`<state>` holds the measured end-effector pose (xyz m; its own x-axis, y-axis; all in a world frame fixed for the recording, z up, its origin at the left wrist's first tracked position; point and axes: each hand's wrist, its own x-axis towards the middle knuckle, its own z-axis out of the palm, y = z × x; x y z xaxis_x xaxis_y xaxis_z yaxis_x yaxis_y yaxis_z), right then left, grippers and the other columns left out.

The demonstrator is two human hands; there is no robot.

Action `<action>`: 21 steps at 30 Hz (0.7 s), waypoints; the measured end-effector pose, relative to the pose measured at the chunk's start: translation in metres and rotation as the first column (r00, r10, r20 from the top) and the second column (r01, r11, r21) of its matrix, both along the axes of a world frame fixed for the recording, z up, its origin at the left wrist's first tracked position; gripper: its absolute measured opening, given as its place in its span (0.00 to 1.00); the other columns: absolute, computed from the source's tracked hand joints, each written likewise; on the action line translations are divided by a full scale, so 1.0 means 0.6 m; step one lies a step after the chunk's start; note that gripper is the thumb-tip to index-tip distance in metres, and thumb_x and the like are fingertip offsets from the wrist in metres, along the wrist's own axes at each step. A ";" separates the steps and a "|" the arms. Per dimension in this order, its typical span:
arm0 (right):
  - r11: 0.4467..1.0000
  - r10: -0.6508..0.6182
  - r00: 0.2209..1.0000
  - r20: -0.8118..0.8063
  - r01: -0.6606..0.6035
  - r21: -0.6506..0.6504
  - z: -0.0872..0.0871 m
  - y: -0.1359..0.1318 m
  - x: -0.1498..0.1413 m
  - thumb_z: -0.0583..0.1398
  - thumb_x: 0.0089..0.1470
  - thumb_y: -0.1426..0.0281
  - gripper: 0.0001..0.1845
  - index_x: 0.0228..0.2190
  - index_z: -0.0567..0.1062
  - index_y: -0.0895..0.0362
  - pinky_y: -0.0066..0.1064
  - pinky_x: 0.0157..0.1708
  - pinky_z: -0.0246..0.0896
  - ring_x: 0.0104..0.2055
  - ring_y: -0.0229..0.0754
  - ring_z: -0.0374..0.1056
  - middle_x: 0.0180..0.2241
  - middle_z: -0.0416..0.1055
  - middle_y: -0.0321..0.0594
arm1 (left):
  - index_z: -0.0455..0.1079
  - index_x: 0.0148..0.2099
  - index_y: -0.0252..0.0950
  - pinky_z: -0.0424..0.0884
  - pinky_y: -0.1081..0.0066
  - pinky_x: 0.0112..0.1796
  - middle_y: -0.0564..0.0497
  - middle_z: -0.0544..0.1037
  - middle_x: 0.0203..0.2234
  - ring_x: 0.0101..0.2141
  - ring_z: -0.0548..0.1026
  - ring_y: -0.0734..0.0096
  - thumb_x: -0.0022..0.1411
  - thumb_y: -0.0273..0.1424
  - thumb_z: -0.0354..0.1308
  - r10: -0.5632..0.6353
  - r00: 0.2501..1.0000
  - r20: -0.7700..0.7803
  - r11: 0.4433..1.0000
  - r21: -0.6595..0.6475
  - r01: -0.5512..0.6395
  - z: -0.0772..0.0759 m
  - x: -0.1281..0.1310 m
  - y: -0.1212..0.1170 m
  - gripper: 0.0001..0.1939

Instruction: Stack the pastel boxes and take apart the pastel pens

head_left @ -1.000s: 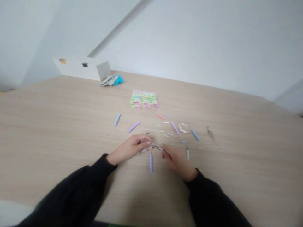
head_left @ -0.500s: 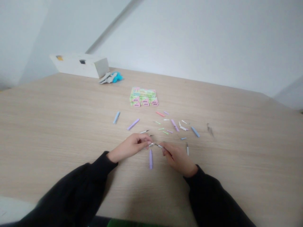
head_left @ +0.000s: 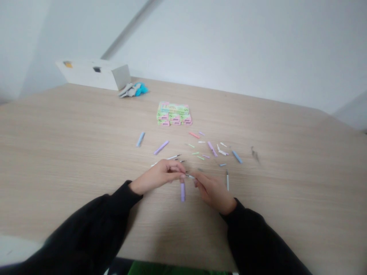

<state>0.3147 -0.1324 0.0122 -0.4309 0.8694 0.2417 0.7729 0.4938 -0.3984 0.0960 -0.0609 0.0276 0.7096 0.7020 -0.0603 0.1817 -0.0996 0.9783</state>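
Observation:
My left hand (head_left: 162,173) is closed in a pinch, its thumb and fingertips at the dark tip of a thin white pen refill (head_left: 189,176). What sits between these fingers is too small to make out. From the other side, my right hand (head_left: 213,191) pinches the white shaft of that refill. Just below the fingertips, a purple pen barrel (head_left: 182,193) lies upright in view on the table. More white refills (head_left: 173,157) with dark tips lie beyond my left hand, partly hidden by it. Another white refill (head_left: 227,180) rests right of my right hand.
Small green, white and purple pieces lie beyond my hands, with a pink stick (head_left: 194,135), purple barrels (head_left: 161,148) and blue barrels (head_left: 237,156). Farther back are stacked small boxes (head_left: 173,109), a grey-and-blue glove (head_left: 133,90) and a long white box (head_left: 91,74) by the wall.
The gap between my fingertips has narrowed: the refill's dark tip, visible between them before, now meets my left fingers. The view has tilted slightly downward.

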 end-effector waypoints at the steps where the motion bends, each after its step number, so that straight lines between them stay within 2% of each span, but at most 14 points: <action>1: 1.000 -0.001 1.000 -0.006 0.001 -0.002 0.000 -0.001 -0.001 0.49 0.60 0.77 0.19 0.47 0.74 0.57 0.32 0.33 0.64 0.31 0.43 0.72 0.30 0.77 0.41 | 0.73 0.38 0.33 0.61 0.74 0.27 0.51 0.79 0.26 0.24 0.69 0.75 0.62 0.39 0.60 -0.001 1.000 -0.001 1.000 0.022 0.001 0.001 0.000 0.000 0.13; 5: 0.999 -0.035 0.999 0.010 0.036 -0.020 0.001 -0.002 -0.003 0.49 0.63 0.75 0.18 0.48 0.74 0.59 0.33 0.33 0.66 0.31 0.44 0.74 0.32 0.78 0.44 | 0.74 0.34 0.33 0.63 0.74 0.30 0.53 0.76 0.25 0.26 0.69 0.75 0.63 0.38 0.58 0.028 1.000 0.004 0.992 0.122 -0.028 0.001 0.002 0.002 0.13; 8: 0.997 -0.074 0.996 0.044 0.075 -0.029 0.000 0.002 0.001 0.50 0.63 0.73 0.18 0.48 0.75 0.58 0.35 0.35 0.67 0.35 0.46 0.76 0.36 0.80 0.46 | 0.73 0.36 0.33 0.61 0.75 0.27 0.54 0.74 0.23 0.24 0.66 0.76 0.62 0.40 0.59 0.087 0.996 0.004 0.989 0.120 -0.087 0.000 -0.001 0.007 0.13; 12: 0.987 -0.145 0.988 0.049 0.147 -0.060 0.003 0.006 0.009 0.50 0.64 0.72 0.18 0.49 0.74 0.58 0.37 0.41 0.68 0.42 0.49 0.77 0.42 0.80 0.48 | 0.73 0.39 0.33 0.61 0.76 0.25 0.53 0.73 0.24 0.23 0.65 0.77 0.61 0.41 0.59 0.234 0.972 0.004 0.961 0.152 -0.232 0.003 -0.011 0.018 0.15; 15: 0.964 -0.226 0.971 0.072 0.234 -0.127 0.010 0.009 0.012 0.49 0.64 0.72 0.18 0.51 0.72 0.59 0.36 0.39 0.67 0.38 0.48 0.77 0.39 0.80 0.46 | 0.73 0.45 0.31 0.63 0.74 0.26 0.52 0.73 0.25 0.23 0.66 0.75 0.62 0.42 0.57 0.366 0.930 0.037 0.909 0.200 -0.366 0.006 -0.025 0.032 0.19; 17: 0.947 -0.268 0.959 0.088 0.279 -0.160 0.014 0.010 0.011 0.49 0.64 0.72 0.19 0.52 0.71 0.59 0.35 0.37 0.66 0.36 0.47 0.77 0.35 0.80 0.44 | 0.73 0.49 0.31 0.65 0.73 0.27 0.51 0.74 0.26 0.23 0.67 0.74 0.63 0.42 0.54 0.477 0.879 0.018 0.838 0.291 -0.461 0.008 -0.038 0.042 0.21; 18: 0.942 -0.280 0.956 0.092 0.292 -0.167 0.016 0.010 0.011 0.49 0.64 0.71 0.19 0.53 0.71 0.59 0.35 0.37 0.65 0.35 0.46 0.77 0.34 0.80 0.44 | 0.74 0.50 0.31 0.66 0.71 0.28 0.50 0.75 0.28 0.24 0.68 0.72 0.64 0.41 0.52 0.537 0.844 -0.006 0.782 0.380 -0.494 0.008 -0.045 0.046 0.21; 19: 0.940 -0.285 0.954 0.092 0.297 -0.169 0.016 0.010 0.010 0.49 0.64 0.71 0.19 0.53 0.70 0.59 0.34 0.36 0.65 0.35 0.46 0.76 0.34 0.80 0.43 | 0.75 0.50 0.31 0.67 0.70 0.31 0.48 0.77 0.29 0.26 0.70 0.70 0.65 0.39 0.50 0.590 0.807 -0.034 0.712 0.492 -0.501 0.007 -0.051 0.051 0.21; 21: 0.941 -0.282 0.955 0.092 0.294 -0.165 0.016 0.011 0.010 0.50 0.64 0.70 0.18 0.52 0.71 0.59 0.34 0.36 0.65 0.34 0.46 0.76 0.33 0.80 0.43 | 0.76 0.48 0.32 0.68 0.68 0.36 0.45 0.79 0.34 0.32 0.74 0.65 0.66 0.36 0.48 0.661 0.744 -0.092 0.571 0.705 -0.420 0.004 -0.063 0.059 0.20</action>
